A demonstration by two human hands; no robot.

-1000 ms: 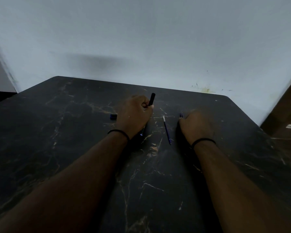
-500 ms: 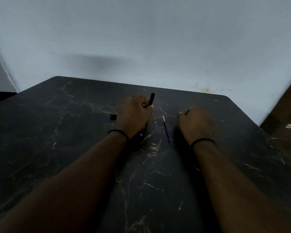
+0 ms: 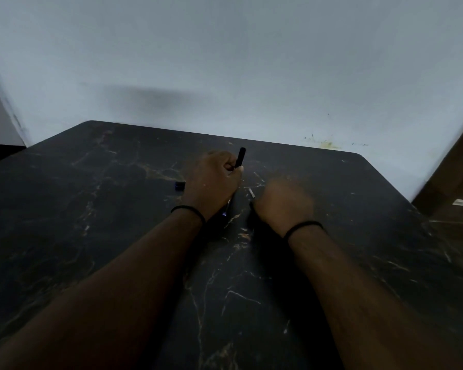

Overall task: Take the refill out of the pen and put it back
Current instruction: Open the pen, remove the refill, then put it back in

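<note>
Left hand [image 3: 213, 182] is a closed fist clamped on the black pen barrel [image 3: 239, 157]. Barrel's long axis runs steep, tilted slightly right: top end sticks up and away past the fingers [image 3: 229, 166] toward the wall [image 3: 225, 62], lower end comes out under the heel of the hand near the wrist, where a small blue glint shows.

Right hand [image 3: 284, 202] sits knuckles-up on the table [image 3: 91, 209], just right of the left hand, motion-blurred. Fingers are curled under and hidden; cannot tell whether they grip anything.

Refill [image 3: 251, 193]: only a short pale stub is visible, poking out at the upper-left edge of the right hand's knuckles, in the gap between the two hands. It lies flat on the table, long axis roughly away-and-left to near-and-right; the rest is covered by the hand. Contact with the fingers is unclear.

Small blue cap-like piece [image 3: 179, 185] lies on the table just left of the left hand's knuckles, apart from it.

Black bands on both wrists. No readable writing or brand on pen, refill or cap.
</note>
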